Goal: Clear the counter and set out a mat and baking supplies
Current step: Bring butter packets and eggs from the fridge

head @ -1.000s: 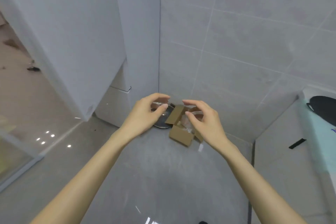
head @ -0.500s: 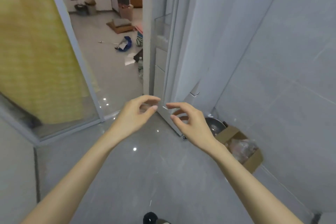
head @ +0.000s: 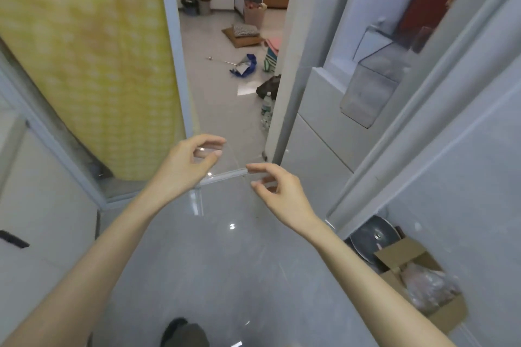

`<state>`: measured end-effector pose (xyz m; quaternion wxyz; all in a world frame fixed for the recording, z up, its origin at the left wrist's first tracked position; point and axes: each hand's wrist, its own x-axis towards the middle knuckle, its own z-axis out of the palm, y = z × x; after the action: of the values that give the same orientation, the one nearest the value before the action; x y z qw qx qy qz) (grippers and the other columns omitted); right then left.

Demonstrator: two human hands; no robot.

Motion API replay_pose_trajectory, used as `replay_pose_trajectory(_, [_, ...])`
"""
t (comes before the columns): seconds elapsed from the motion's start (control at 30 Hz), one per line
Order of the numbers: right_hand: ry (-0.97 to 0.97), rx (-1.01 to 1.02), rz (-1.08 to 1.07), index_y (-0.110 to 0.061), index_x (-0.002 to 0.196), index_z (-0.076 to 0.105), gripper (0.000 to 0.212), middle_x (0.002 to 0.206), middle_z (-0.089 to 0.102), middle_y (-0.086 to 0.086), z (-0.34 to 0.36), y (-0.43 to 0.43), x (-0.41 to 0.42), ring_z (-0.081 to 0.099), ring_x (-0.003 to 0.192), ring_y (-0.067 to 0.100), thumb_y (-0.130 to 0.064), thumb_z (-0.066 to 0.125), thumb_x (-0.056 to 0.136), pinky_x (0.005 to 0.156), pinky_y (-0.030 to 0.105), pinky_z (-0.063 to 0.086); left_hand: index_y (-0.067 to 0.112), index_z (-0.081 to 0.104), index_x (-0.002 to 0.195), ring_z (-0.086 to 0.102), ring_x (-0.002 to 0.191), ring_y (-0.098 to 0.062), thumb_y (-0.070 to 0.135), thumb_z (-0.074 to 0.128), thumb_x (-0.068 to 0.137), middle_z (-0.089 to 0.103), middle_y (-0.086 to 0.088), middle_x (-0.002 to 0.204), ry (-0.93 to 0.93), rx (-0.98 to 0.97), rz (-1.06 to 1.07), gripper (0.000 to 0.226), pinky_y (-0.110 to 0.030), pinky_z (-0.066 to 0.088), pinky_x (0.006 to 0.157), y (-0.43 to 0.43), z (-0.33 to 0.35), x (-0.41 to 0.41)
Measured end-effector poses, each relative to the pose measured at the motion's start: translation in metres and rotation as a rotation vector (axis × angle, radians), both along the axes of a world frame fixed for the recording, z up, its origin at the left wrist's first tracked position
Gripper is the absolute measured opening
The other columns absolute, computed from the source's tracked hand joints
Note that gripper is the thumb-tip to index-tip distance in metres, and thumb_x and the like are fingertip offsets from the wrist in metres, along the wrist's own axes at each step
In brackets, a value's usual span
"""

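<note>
Up-left of box (head: 448,315), well apart from it, both hands now face doorway (head: 225,79). One second ago they hovered right over box. Judged: item taken out, carry toward table beginning; table not in view. Left hand (head: 189,166) and right hand (head: 279,194) each seem to pinch clear film (head: 234,159) stretched between them: near invisible, only edge glints. Bag (head: 423,284) lies inside box.

No readable text, labels, brands or numbers anywhere in view.
</note>
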<state>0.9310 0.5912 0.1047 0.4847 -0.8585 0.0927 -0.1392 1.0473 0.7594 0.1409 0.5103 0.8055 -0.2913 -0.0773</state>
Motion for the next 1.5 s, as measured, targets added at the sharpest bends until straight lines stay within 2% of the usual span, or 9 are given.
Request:
replay_pose_trajectory(0.13, [-0.010, -0.013, -0.092, -0.023, 0.114, 0.066, 0.032, 0.109, 0.064, -0.016, -0.003, -0.001, 0.064, 0.058, 0.087, 0.001, -0.008, 0.061, 0.087, 0.077, 0.013, 0.048, 0.034, 0.061, 0.098, 0.063, 0.085, 0.005, 0.011, 0.059, 0.090, 0.068, 0.008, 0.105, -0.042, 0.032, -0.081, 0.025, -0.019, 0.050, 0.077, -0.005, 0.003, 0.075])
replay_pose_trajectory(0.3, [-0.038, -0.064, -0.310, -0.026, 0.115, 0.065, 0.031, 0.111, 0.062, -0.014, 0.021, -0.001, 0.142, 0.059, 0.092, 0.002, -0.010, 0.060, 0.088, 0.074, 0.007, 0.044, 0.032, 0.063, 0.105, 0.063, 0.092, 0.000, 0.015, 0.059, 0.090, 0.067, 0.014, 0.103, -0.098, 0.068, -0.239, 0.023, -0.024, 0.048, 0.090, -0.019, 0.027, 0.174])
replay_pose_trajectory(0.47, [-0.114, -0.145, -0.547, -0.028, 0.115, 0.064, 0.031, 0.116, 0.064, -0.013, 0.066, -0.014, 0.190, 0.061, 0.095, 0.003, -0.013, 0.059, 0.089, 0.081, 0.020, 0.051, 0.030, 0.062, 0.114, 0.059, 0.096, 0.005, 0.019, 0.057, 0.092, 0.064, 0.018, 0.108, -0.186, 0.083, -0.456, 0.025, -0.008, 0.041, 0.081, -0.048, 0.062, 0.240])
replay_pose_trajectory(0.57, [-0.148, -0.195, -0.650, -0.027, 0.116, 0.063, 0.029, 0.117, 0.063, -0.014, 0.095, -0.025, 0.203, 0.061, 0.095, 0.003, -0.016, 0.059, 0.090, 0.077, 0.016, 0.051, 0.029, 0.062, 0.117, 0.060, 0.098, -0.001, 0.019, 0.056, 0.092, 0.064, 0.014, 0.112, -0.266, 0.056, -0.567, 0.028, -0.016, 0.045, 0.086, -0.087, 0.085, 0.268])
replay_pose_trajectory(0.8, [-0.206, -0.323, -0.904, -0.024, 0.116, 0.063, 0.029, 0.118, 0.063, -0.015, 0.141, -0.072, 0.211, 0.061, 0.096, 0.004, -0.014, 0.059, 0.089, 0.076, 0.014, 0.050, 0.025, 0.060, 0.123, 0.058, 0.096, -0.001, 0.021, 0.055, 0.094, 0.062, 0.015, 0.114, -0.390, -0.100, -0.833, 0.030, -0.002, 0.038, 0.077, -0.190, 0.135, 0.291])
replay_pose_trajectory(1.1, [-0.285, -0.383, -1.150, -0.026, 0.117, 0.063, 0.031, 0.118, 0.063, -0.015, 0.184, -0.153, 0.219, 0.061, 0.093, 0.000, -0.011, 0.059, 0.090, 0.072, 0.008, 0.045, 0.030, 0.061, 0.118, 0.059, 0.092, 0.003, 0.022, 0.056, 0.092, 0.063, 0.017, 0.110, -0.415, -0.265, -1.068, 0.027, -0.012, 0.045, 0.081, -0.323, 0.178, 0.297])
replay_pose_trajectory(1.23, [-0.311, -0.478, -1.277, -0.026, 0.117, 0.064, 0.031, 0.115, 0.064, -0.015, 0.210, -0.189, 0.227, 0.061, 0.092, -0.001, -0.011, 0.060, 0.090, 0.073, 0.009, 0.047, 0.026, 0.062, 0.119, 0.060, 0.095, 0.001, 0.019, 0.057, 0.091, 0.065, 0.014, 0.109, -0.457, -0.344, -1.191, 0.029, -0.005, 0.042, 0.079, -0.377, 0.205, 0.300])
replay_pose_trajectory(1.4, [-0.317, -0.542, -1.402, -0.023, 0.115, 0.065, 0.030, 0.112, 0.065, -0.015, 0.237, -0.201, 0.227, 0.062, 0.089, 0.002, -0.009, 0.061, 0.089, 0.073, 0.011, 0.049, 0.030, 0.061, 0.116, 0.061, 0.092, 0.003, 0.021, 0.058, 0.091, 0.065, 0.016, 0.108, -0.454, -0.437, -1.317, 0.027, -0.019, 0.048, 0.085, -0.423, 0.224, 0.292])
replay_pose_trajectory(1.5, [-0.314, -0.613, -1.530, -0.023, 0.113, 0.065, 0.031, 0.112, 0.065, -0.012, 0.256, -0.200, 0.222, 0.063, 0.089, 0.005, -0.006, 0.061, 0.088, 0.074, 0.017, 0.053, 0.029, 0.061, 0.117, 0.060, 0.095, 0.002, 0.021, 0.057, 0.092, 0.064, 0.017, 0.108, -0.414, -0.512, -1.450, 0.027, -0.010, 0.045, 0.082, -0.448, 0.240, 0.276])
